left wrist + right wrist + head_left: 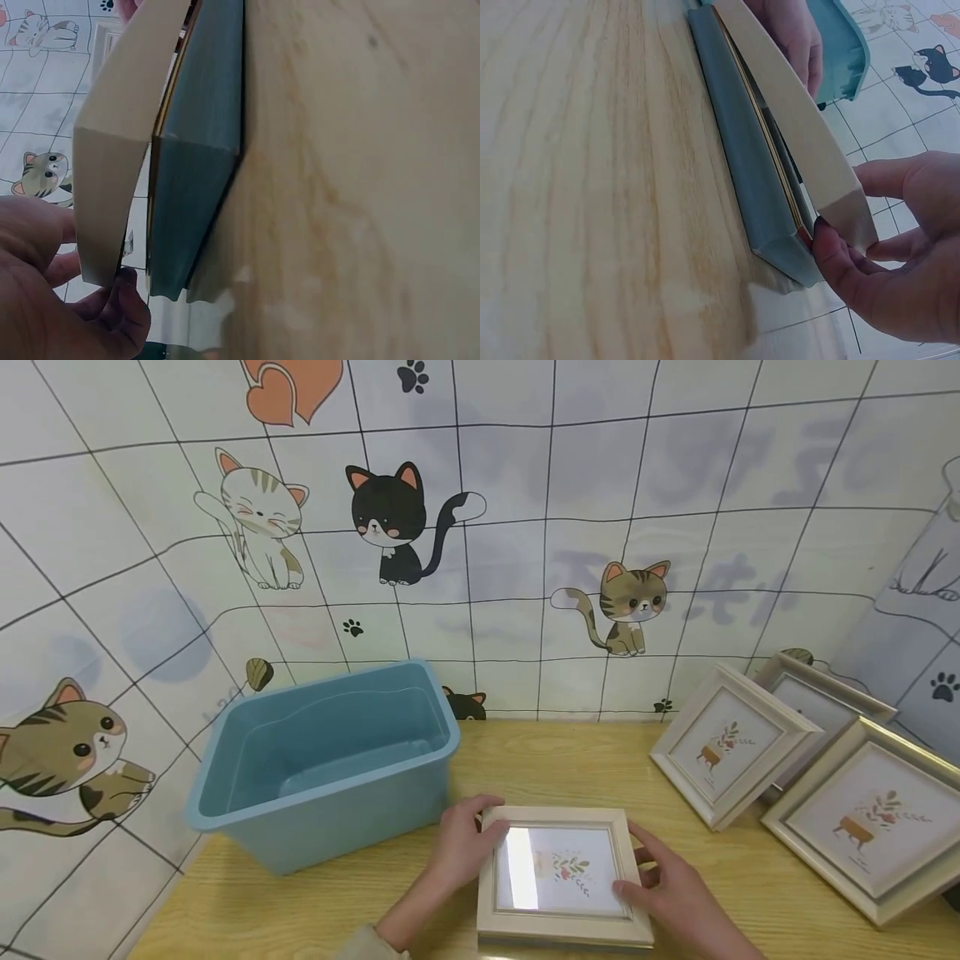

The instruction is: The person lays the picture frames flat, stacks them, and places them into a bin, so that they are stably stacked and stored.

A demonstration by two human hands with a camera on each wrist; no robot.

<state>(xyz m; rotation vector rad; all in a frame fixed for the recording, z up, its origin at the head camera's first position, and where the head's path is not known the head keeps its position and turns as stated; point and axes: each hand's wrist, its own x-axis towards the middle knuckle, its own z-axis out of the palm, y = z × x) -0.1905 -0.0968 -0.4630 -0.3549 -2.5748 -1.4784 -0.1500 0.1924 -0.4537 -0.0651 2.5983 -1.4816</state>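
A cream picture frame (562,868) with a floral print under glass lies face up in both hands. My left hand (461,847) grips its left edge near the far corner, thumb on the front. On the opposite side my right hand (675,893) pinches the right edge, thumb on the front and fingers around the side. In both wrist views a blue-grey frame (742,135) lies on the table right below. A wedge-shaped gap separates it from the cream frame (120,142), which is tilted above it.
A blue plastic bin (352,810) stands behind and to the left on the wooden table (547,764). At the right, several upright frames lean close together, including a cream frame (727,747) and a gold-edged frame (873,818). A cat-patterned wall (510,552) rises behind.
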